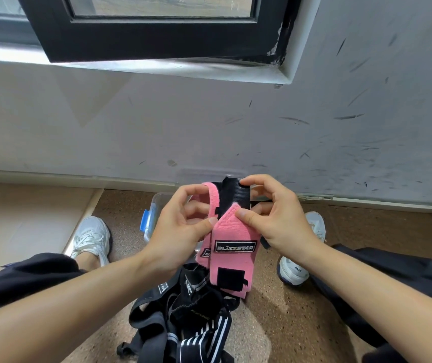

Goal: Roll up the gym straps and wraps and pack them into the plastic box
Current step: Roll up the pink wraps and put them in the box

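Note:
A pink wrist wrap with a black logo patch and black hook-and-loop ends hangs between both hands, above the floor. My left hand pinches its left pink fold near the top. My right hand pinches the pink edge with the thumb while its fingers hold the black end. Behind the hands, a clear plastic box with blue latches stands on the floor, mostly hidden. A heap of black straps and striped wraps lies on the floor below the pink wrap.
I sit with legs spread; a white shoe is at the left and another white shoe at the right. A scuffed grey wall rises just behind the box, with an open black window frame above.

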### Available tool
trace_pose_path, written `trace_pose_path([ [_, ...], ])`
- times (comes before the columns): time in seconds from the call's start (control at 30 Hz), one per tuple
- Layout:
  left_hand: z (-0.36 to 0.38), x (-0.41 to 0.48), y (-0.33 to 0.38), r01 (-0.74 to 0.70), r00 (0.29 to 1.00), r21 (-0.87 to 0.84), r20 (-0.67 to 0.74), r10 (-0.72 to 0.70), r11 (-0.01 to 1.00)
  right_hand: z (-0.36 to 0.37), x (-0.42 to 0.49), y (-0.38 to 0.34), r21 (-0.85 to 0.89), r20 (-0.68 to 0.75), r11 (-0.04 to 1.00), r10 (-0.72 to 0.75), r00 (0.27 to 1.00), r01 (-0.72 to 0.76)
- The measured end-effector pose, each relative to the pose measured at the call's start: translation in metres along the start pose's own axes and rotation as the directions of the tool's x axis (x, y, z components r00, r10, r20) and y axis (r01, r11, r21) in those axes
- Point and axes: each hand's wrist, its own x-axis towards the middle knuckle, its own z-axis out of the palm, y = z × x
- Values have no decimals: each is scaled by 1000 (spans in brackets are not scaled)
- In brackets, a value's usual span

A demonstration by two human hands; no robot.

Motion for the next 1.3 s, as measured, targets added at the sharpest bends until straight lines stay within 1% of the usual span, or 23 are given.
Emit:
trace_pose_path([
  [0.17, 0, 0, 3, 4, 1000, -12, -10, -4, 1000, 0, 1, 8, -217, -37, 975, -55, 998, 46],
  [0.2, 1, 0, 4, 6, 1000, -14, -15, -6, 1000, 1, 1, 11, -213, -26, 977, -36, 999, 29],
  [0.27, 1, 1, 4, 19, 1000, -23, -24, -20, 1000, 3, 0, 13, -117, 26, 992, 47, 999, -44],
  [0.33, 1, 1, 3, 41, 999, -38, -30, -43, 998, 5, -1, 14, -62, 56, 995, 83, 995, -80],
  [0.43, 2, 1, 3, 56, 997, -18, -47, -57, 998, 9, -3, 12, -47, 38, 997, 61, 997, -59],
  [0.53, 3, 2, 6, 74, 989, -8, -125, -74, 997, 14, -7, 9, -47, 41, 998, 38, 998, -36],
  [0.63, 3, 4, 7, 103, 977, 8, -187, -99, 995, 18, -13, 7, -85, 57, 996, 13, 998, -8],
  [0.8, 3, 4, 11, 155, 969, -2, -196, -153, 988, 15, -14, 4, -130, 59, 990, -38, 998, 46],
  [0.97, -3, 10, 19, 191, 946, -49, -257, -197, 980, 18, -18, 3, -167, 143, 980, -83, 986, 107],
  [1.07, -5, 10, 21, 182, 948, -53, -257, -190, 982, 19, -17, 4, -115, 133, 988, -86, 987, 102],
  [1.2, -1, 5, 21, 150, 967, -26, -202, -152, 988, 20, -12, 4, 64, 92, 997, -44, 995, 38],
  [1.3, 2, 4, 23, 149, 970, 0, -193, -147, 989, 20, -9, 6, 59, 84, 997, -55, 995, 50],
])
